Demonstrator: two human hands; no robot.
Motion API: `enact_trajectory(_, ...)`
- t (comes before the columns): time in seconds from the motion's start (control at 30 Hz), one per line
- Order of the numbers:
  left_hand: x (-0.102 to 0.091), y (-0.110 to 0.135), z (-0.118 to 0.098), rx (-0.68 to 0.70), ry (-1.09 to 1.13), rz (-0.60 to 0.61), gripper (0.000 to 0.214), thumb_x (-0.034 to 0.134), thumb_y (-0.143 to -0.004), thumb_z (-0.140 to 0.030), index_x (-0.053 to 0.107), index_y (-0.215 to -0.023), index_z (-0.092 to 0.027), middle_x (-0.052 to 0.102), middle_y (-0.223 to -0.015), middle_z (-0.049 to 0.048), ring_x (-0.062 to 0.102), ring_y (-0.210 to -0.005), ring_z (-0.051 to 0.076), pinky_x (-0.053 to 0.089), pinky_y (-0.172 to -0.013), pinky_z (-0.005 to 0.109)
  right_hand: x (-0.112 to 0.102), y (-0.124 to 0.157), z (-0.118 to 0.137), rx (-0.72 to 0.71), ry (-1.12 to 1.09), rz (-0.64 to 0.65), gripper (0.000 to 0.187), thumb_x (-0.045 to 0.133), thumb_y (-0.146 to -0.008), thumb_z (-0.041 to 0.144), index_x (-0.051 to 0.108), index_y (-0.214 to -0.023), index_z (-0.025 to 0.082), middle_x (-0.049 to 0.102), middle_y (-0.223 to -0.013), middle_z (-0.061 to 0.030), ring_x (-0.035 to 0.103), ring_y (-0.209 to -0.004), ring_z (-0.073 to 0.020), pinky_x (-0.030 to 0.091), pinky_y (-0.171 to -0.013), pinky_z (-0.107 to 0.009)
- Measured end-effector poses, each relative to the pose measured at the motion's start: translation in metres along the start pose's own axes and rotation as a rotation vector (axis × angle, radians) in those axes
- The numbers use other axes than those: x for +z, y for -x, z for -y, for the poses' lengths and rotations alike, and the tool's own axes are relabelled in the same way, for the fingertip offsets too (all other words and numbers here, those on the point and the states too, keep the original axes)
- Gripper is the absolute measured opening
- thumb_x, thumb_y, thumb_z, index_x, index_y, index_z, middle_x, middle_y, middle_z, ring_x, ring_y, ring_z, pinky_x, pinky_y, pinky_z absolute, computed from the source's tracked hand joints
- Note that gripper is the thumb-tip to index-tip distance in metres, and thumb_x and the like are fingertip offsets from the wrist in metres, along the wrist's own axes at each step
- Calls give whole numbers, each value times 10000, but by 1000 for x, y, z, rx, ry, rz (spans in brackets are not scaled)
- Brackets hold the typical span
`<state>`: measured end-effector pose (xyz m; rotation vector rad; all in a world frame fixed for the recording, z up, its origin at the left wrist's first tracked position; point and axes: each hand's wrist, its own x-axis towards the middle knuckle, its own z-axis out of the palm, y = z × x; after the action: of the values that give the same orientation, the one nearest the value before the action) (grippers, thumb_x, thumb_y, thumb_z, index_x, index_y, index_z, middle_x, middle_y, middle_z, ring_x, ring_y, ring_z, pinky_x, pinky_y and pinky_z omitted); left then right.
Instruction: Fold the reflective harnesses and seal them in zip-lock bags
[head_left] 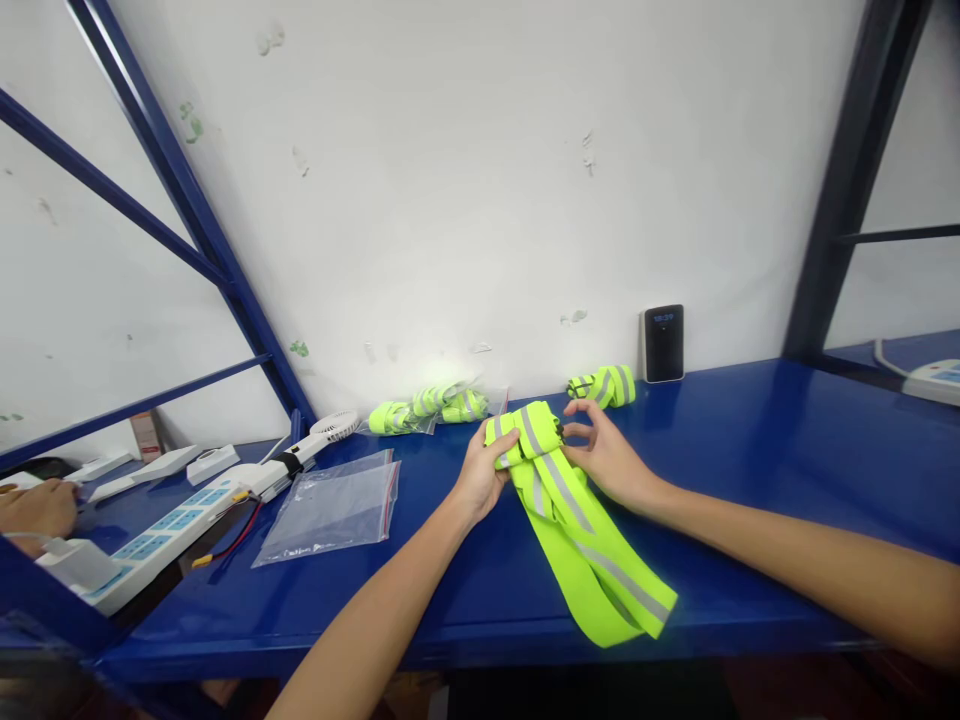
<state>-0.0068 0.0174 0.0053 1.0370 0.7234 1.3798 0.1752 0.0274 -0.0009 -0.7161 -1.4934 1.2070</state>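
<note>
My left hand (484, 475) is closed around the left end of a rolled neon-yellow reflective strap (585, 545) with grey stripes. The strap's loose lengths hang from the roll across the blue table toward its front edge. My right hand (604, 455) is at the roll's right end, fingers curled by a small black part; whether they pinch it is hard to make out. Behind my right hand lies another rolled reflective strap (616, 386). Several more rolled straps (427, 405), some in clear plastic, lie against the wall to the left.
Clear zip bags (330, 505) lie flat on the blue table (750, 470), left of my left arm. Beside them are a white handheld fan (334, 428) and a power strip (169, 535). A black-faced device (664, 343) stands by the wall. Another person's hand (37, 510) is at far left.
</note>
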Motion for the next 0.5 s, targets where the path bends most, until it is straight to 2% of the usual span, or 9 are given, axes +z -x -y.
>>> enact_trajectory(0.1, 0, 0, 0, -4, -23, -6, 451, 780, -687, -285, 567, -1070, -180, 678, -977, 62, 669, -779, 182, 551, -720, 320, -3, -3, -3, -94, 95, -2, 227, 703, -713, 259, 576, -891, 200, 634, -893, -19, 628, -808, -172, 512, -684, -271)
enact_trajectory(0.2, -1, -1, 0, 17, -74, -14, 482, 793, -670, -297, 545, -1071, -193, 660, -912, 33, 648, -727, 156, 536, -670, 282, -2, -1, 2, -29, 70, -8, 125, 642, -754, 250, 603, -854, 185, 642, -829, -19, 621, -775, -170, 501, -667, -264)
enact_trajectory(0.27, -3, -2, -1, 75, -116, -37, 507, 805, -654, -303, 528, -1067, -201, 636, -855, 6, 623, -692, 133, 517, -647, 254, 1, 1, 7, 80, -81, -12, 196, 620, -779, 262, 598, -964, 205, 645, -803, -3, 629, -710, -162, 502, -619, -261)
enact_trajectory(0.37, -9, -5, -1, 189, -207, -44, 523, 809, -649, -311, 506, -1063, -211, 593, -793, -26, 578, -657, 105, 488, -636, 223, 5, 3, 14, 242, -287, -19, 420, 642, -786, 270, 521, -1187, 251, 678, -886, -15, 665, -729, -179, 534, -610, -279)
enact_trajectory(0.43, -12, -6, 0, 246, -267, -28, 519, 797, -668, -314, 490, -1076, -222, 577, -786, -33, 560, -660, 100, 478, -640, 216, 6, 3, 15, 345, -315, 22, 493, 680, -761, 237, 512, -1225, 230, 698, -934, -45, 678, -748, -187, 554, -630, -288)
enact_trajectory(0.5, -14, -7, 0, 281, -314, -11, 505, 778, -694, -310, 471, -1087, -234, 569, -795, -34, 553, -679, 104, 476, -648, 217, 5, 3, 14, 422, -292, 106, 482, 698, -744, 201, 548, -1202, 195, 714, -956, -73, 685, -746, -187, 564, -647, -291)
